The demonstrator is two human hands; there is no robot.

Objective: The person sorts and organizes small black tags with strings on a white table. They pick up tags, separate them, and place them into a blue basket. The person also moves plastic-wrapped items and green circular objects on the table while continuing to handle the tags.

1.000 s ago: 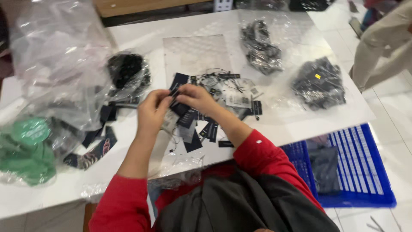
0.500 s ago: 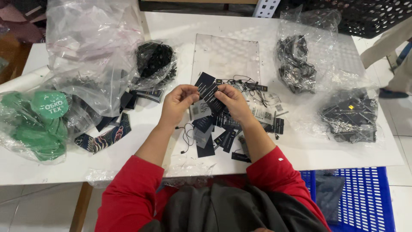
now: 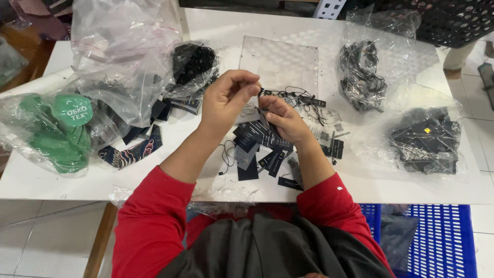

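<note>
On the white table, just this side of the clear sheet, you hold a dark hang tag in your right hand while your left hand pinches its thin black string, so threading looks underway and calls for steady pull.

Hidden inside the pinch of the left hand: whatever thin cord end sits there, too small to tell. Half covered by the right hand, the pile of dark hang tags. Cut off at the edges: blue plastic crate, black perforated basket.
</note>
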